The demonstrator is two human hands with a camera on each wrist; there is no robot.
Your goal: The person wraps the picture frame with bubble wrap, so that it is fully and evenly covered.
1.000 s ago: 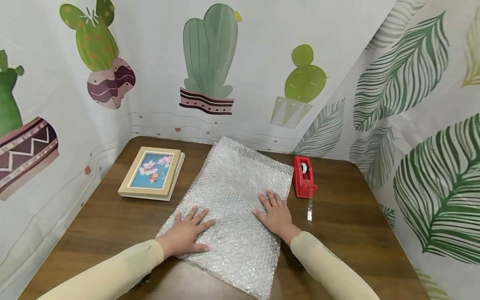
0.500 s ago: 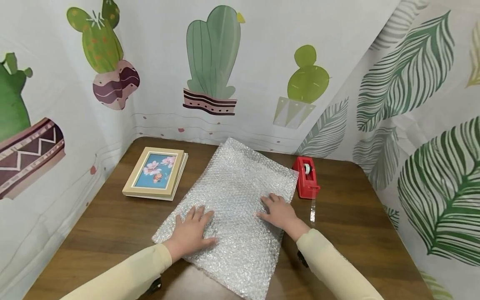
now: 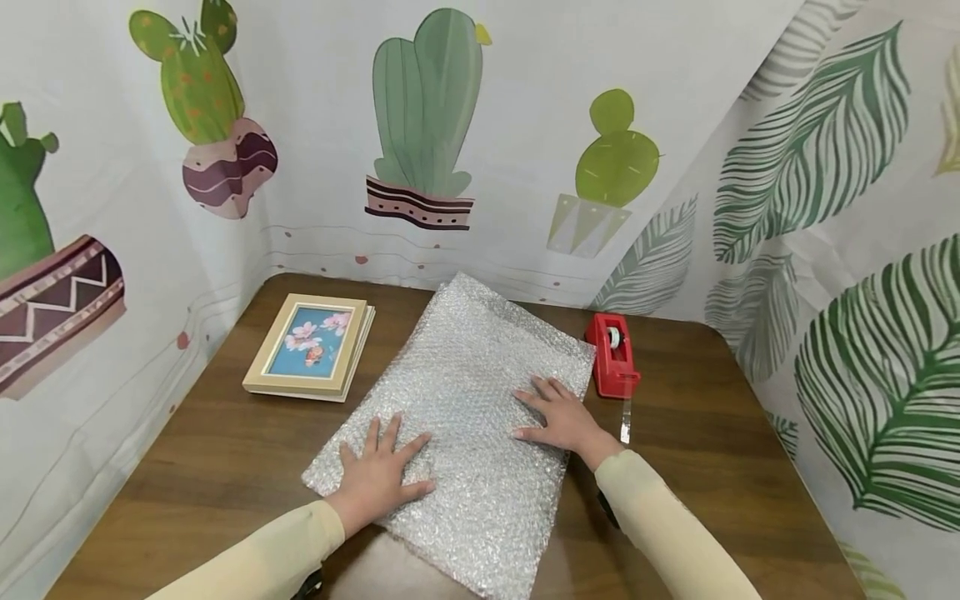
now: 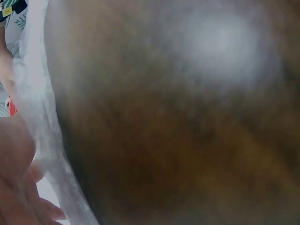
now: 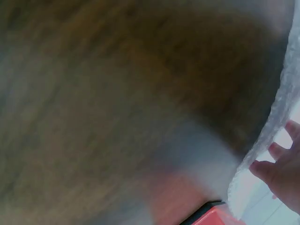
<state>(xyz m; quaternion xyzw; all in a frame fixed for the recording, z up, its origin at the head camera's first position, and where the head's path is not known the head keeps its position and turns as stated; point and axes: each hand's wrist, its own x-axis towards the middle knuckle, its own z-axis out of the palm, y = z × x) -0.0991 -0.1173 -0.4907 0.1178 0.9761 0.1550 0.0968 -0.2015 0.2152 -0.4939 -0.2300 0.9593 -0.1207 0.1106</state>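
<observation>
A sheet of bubble wrap (image 3: pixel 472 375) lies at a slant across the middle of the table in the head view. My left hand (image 3: pixel 378 479) rests on its lower left part, fingers spread and straight. On its right side lies my right hand (image 3: pixel 558 417), palm down with the fingers reaching left. Nothing is gripped by either hand. In the left wrist view the bubble wrap (image 4: pixel 42 108) runs as a pale edge beside the left hand (image 4: pixel 18 173). The right wrist view shows the right hand's fingers (image 5: pixel 265 171) over the wrap's edge.
Left of the wrap, a picture frame (image 3: pixel 309 346) with a flower print tops a small stack on the brown wooden table (image 3: pixel 210 467). A red tape dispenser (image 3: pixel 613 358), a strip of tape hanging from it, stands close to the wrap's right corner. Printed cloth (image 3: pixel 510 108) hangs behind.
Both hands stay on the bubble wrap. The left hand shifts a little and its fingers spread again; the right hand moves slightly to the right. The whole scene shifts slightly right in the view.
</observation>
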